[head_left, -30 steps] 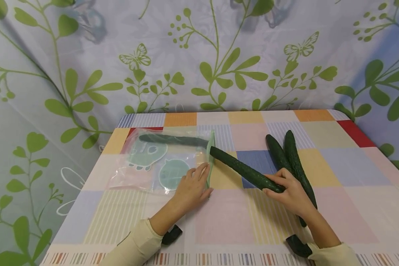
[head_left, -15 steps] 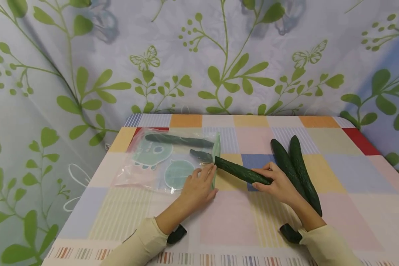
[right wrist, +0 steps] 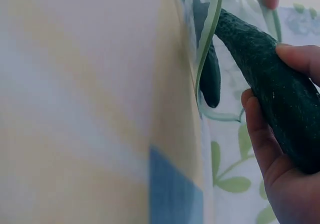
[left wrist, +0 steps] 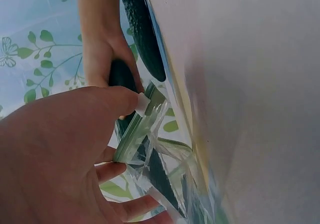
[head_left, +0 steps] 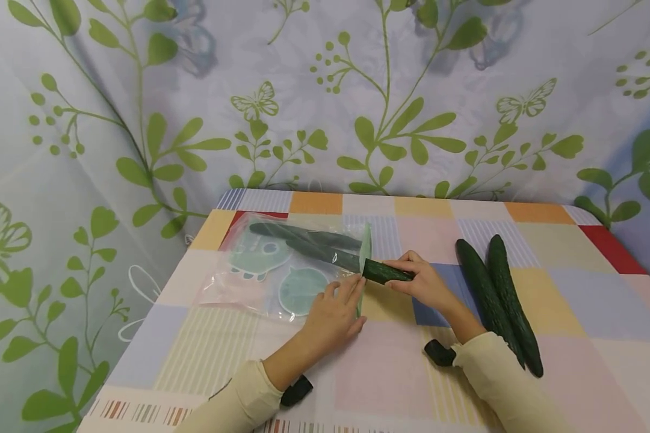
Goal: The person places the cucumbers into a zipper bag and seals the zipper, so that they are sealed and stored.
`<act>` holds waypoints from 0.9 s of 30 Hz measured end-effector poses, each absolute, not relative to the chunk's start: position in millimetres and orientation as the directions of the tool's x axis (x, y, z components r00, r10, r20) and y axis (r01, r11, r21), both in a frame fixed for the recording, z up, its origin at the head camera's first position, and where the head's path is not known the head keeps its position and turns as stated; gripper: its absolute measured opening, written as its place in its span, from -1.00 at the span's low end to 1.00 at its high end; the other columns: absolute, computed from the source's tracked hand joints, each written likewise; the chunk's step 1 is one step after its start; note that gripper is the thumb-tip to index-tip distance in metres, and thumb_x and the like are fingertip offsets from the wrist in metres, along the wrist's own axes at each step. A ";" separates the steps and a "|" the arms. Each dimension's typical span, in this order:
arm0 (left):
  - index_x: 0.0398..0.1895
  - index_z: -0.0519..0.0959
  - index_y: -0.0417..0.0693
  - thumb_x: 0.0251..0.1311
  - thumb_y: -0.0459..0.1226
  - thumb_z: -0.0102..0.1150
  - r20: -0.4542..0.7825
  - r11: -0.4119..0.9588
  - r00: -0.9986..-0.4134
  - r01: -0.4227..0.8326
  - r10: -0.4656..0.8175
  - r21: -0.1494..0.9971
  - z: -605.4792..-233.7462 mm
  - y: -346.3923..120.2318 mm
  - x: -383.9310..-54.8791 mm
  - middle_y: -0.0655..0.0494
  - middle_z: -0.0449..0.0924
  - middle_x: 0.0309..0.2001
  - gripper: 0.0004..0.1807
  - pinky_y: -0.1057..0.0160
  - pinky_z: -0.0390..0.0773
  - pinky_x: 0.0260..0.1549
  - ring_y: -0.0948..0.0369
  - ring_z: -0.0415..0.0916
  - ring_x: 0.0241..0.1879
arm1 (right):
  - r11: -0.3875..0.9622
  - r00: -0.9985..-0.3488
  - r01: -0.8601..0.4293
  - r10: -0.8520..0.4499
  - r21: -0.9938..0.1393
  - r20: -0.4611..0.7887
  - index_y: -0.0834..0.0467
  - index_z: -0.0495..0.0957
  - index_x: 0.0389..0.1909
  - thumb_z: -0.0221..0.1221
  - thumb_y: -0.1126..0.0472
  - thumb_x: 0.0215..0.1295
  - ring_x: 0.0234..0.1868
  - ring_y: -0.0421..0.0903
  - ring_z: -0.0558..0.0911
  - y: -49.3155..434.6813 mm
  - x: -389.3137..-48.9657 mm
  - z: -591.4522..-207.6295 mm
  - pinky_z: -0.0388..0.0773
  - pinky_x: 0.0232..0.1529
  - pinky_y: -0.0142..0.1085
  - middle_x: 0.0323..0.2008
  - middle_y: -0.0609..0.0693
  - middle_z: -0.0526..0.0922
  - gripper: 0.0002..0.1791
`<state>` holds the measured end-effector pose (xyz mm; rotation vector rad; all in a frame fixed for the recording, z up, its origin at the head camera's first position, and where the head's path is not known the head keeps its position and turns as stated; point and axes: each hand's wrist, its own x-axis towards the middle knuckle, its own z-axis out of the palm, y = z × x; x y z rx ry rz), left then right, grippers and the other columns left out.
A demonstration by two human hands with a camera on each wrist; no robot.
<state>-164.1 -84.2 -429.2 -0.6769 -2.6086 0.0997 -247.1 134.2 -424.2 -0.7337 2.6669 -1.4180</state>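
Taking 12 o'clock as the curtain side, we've got the left edge of the table (head_left: 379,367) slanting from about 11 down to 8, with a strip of patchwork cloth between it and the see-through bag (head_left: 273,276). The far edge sits close to the leafy curtain (head_left: 303,60), so we'd call 12 the tight side. One bagged cucumber (head_left: 281,231) lies inside; just below it, the held cucumber (head_left: 379,272) is mostly in through the green rim (head_left: 365,246), tip toward 10, short end sticking out. Right of that there's a stretch of cloth, then two loose cucumbers (head_left: 487,294) side by side, aimed at 11, with the right sleeve (head_left: 482,361) running near their lower ends. More cloth out toward 3.

Pose-wise, the left hand (head_left: 330,314) reaches toward 1, fingers spread at the mouth, thumb touching the rim. Whether they actually pinch it, we can't tell. The right hand (head_left: 425,285) points to 10, thumb and fingers pinching the cucumber's outer end from opposite sides.
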 end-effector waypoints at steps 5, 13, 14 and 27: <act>0.28 0.28 -0.05 0.01 0.13 0.15 0.442 0.868 -0.749 0.452 0.494 -0.204 -430.9 -82.1 -164.9 0.13 0.27 0.23 -0.21 0.25 0.55 -0.42 0.09 0.47 -0.09 | 0.455 -0.909 -0.297 -0.403 -0.840 0.103 0.20 0.50 0.08 0.31 0.16 0.02 -0.32 -0.10 0.36 121.9 -259.1 -422.9 0.40 -0.39 -0.37 -0.21 0.10 0.40 -0.47; 0.29 0.27 -0.06 0.01 0.12 0.16 0.447 0.868 -0.746 0.461 0.493 -0.187 -434.5 -79.4 -167.3 0.10 0.24 0.26 -0.21 0.23 0.55 -0.39 0.08 0.43 -0.05 | 0.402 -0.904 -0.274 -0.417 -0.874 0.091 0.31 0.45 0.10 0.31 0.17 0.02 -0.24 -0.10 0.40 108.1 -282.6 -428.9 0.43 -0.30 -0.39 -0.16 0.12 0.45 -0.40; 0.29 0.27 -0.05 0.01 0.12 0.16 0.449 0.868 -0.746 0.459 0.492 -0.187 -435.0 -79.1 -167.2 0.11 0.24 0.26 -0.21 0.23 0.55 -0.38 0.08 0.43 -0.04 | 0.392 -0.902 -0.274 -0.421 -0.878 0.093 0.32 0.45 0.10 0.31 0.20 0.01 -0.23 -0.11 0.40 106.3 -285.4 -430.7 0.43 -0.28 -0.40 -0.16 0.13 0.46 -0.41; 0.31 0.23 -0.05 0.04 0.11 0.15 0.422 0.882 -0.777 0.444 0.467 -0.157 -436.6 -84.2 -167.7 0.12 0.24 0.27 -0.21 0.21 0.54 -0.33 0.08 0.41 0.00 | 0.455 -0.857 -0.345 -0.509 -0.821 0.079 0.30 0.58 -0.11 0.27 0.24 0.05 -0.25 -0.08 0.38 91.7 -307.5 -449.6 0.38 -0.27 -0.32 -0.23 0.11 0.43 -0.64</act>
